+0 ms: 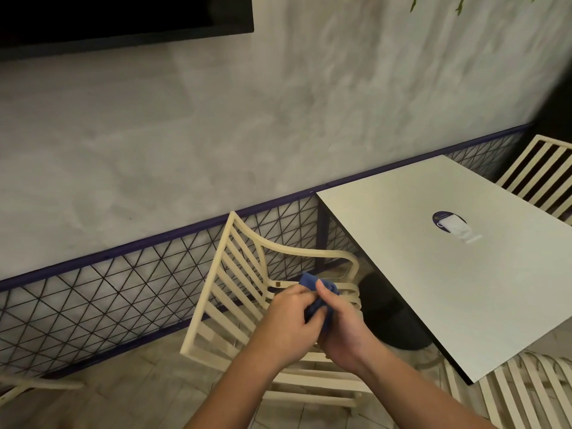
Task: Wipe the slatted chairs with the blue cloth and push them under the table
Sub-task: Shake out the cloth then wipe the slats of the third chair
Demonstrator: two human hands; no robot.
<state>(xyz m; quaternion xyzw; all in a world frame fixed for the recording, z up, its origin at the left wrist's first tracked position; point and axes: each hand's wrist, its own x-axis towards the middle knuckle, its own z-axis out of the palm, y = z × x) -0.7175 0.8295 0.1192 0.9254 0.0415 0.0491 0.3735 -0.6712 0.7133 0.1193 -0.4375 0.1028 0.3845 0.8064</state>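
Note:
A cream slatted chair (223, 292) stands left of the white table (433, 274), its back toward the left and one armrest curving toward the table. Above its seat both hands hold a bunched blue cloth (309, 283). My left hand (288, 323) grips the cloth from the left, and my right hand (343, 326) pinches it from the right with the thumb on top. Most of the cloth is hidden between the hands. A second slatted chair (507, 391) sits at the table's near right, and a third (538, 174) at its far side.
A round dark sticker with a white folded item (450, 226) lies on the table top. A blue-railed wire mesh fence (123, 289) runs along the grey wall behind the chair. Part of another cream chair (34, 387) shows at the lower left. The floor is pale tile.

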